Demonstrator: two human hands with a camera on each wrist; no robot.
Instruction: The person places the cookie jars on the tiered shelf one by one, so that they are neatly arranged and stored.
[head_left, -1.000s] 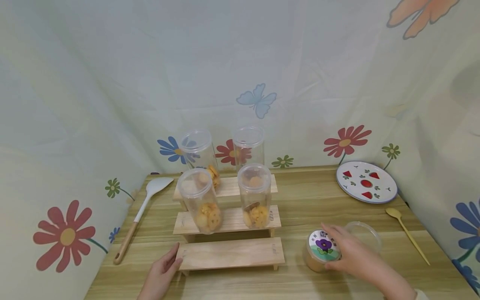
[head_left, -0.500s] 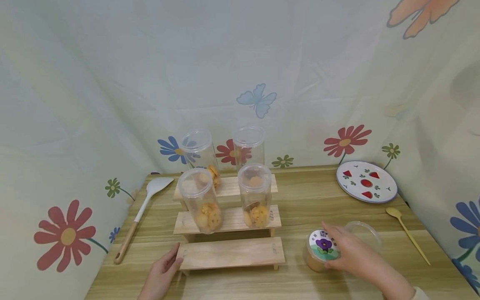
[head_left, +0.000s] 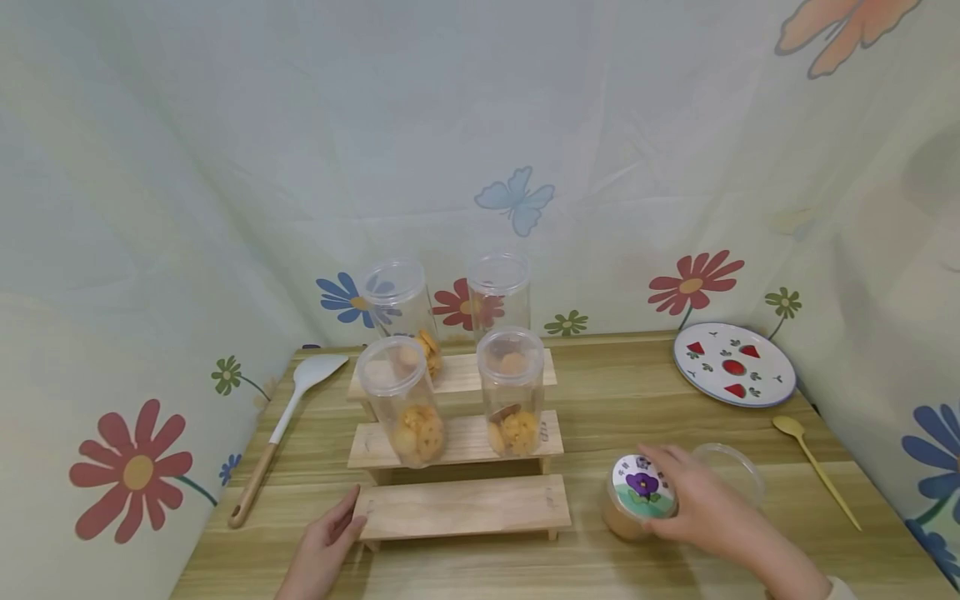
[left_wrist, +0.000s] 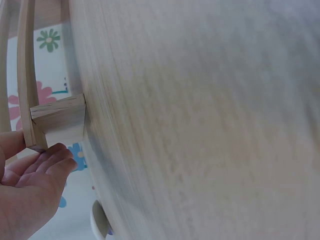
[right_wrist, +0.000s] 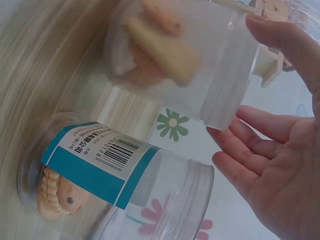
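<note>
My right hand (head_left: 697, 504) grips a clear plastic jar (head_left: 626, 518) by its lid, which bears a purple flower label (head_left: 643, 485). Cookies (right_wrist: 160, 47) lie inside this jar in the right wrist view. Beside it stands a second clear jar (right_wrist: 172, 182) with a teal-edged barcode sticker and cookies; my hand partly covers it in the head view. My left hand (head_left: 321, 546) is at the left end of the lowest board of a stepped wooden rack (head_left: 461, 507). In the left wrist view, thumb and fingers pinch that board end (left_wrist: 35, 137).
Two clear jars (head_left: 513, 392) of cookies stand on the middle step, and two more jars (head_left: 498, 296) stand on the top step. A white spatula (head_left: 285, 412) lies at the left. At the right are a patterned plate (head_left: 708, 375) and a gold spoon (head_left: 817, 475).
The gripped jar has shifted slightly left and away from me, with my right hand following it. My left hand and the rack stay in place.
</note>
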